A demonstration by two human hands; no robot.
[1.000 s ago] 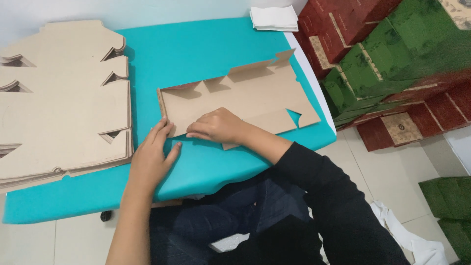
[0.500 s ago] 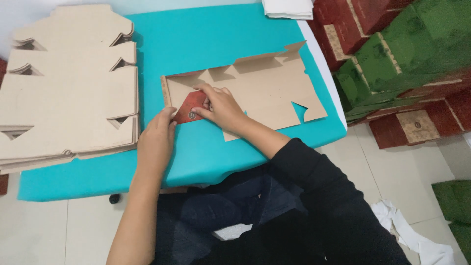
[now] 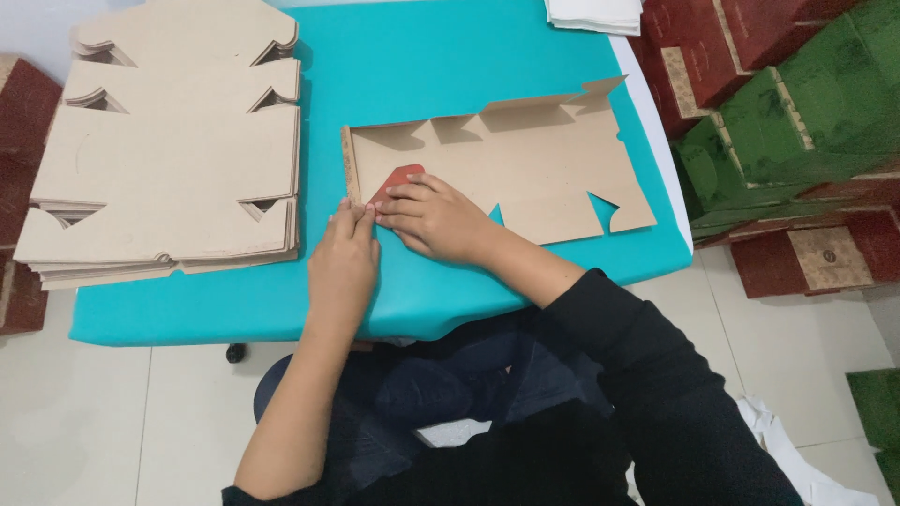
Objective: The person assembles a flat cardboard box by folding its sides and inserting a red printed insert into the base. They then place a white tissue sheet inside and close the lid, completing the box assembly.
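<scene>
brown card is what both hands work on. the right hand (image 3: 433,217) lies flat with fingers together, pressing a folded-over flap (image 3: 396,181) down onto the cardboard box blank (image 3: 525,169); this looks like a way to hold the crease while it sets. the left hand (image 3: 342,260) comes in from six o'clock, its fingertips bunched and pinching the blank's near left corner, seemingly to keep the sheet from sliding. the flap shows a red printed face, a small rounded tab at about eleven o'clock of the right hand. the blank itself is plain kraft brown, die-cut with notches and tabs, lying flat on the teal table cover (image 3: 450,66), stretching toward three o'clock. at nine o'clock sits a stack of flat blanks (image 3: 169,159). at two o'clock, finished red and green boxes (image 3: 787,103) are piled beside the table.
</scene>
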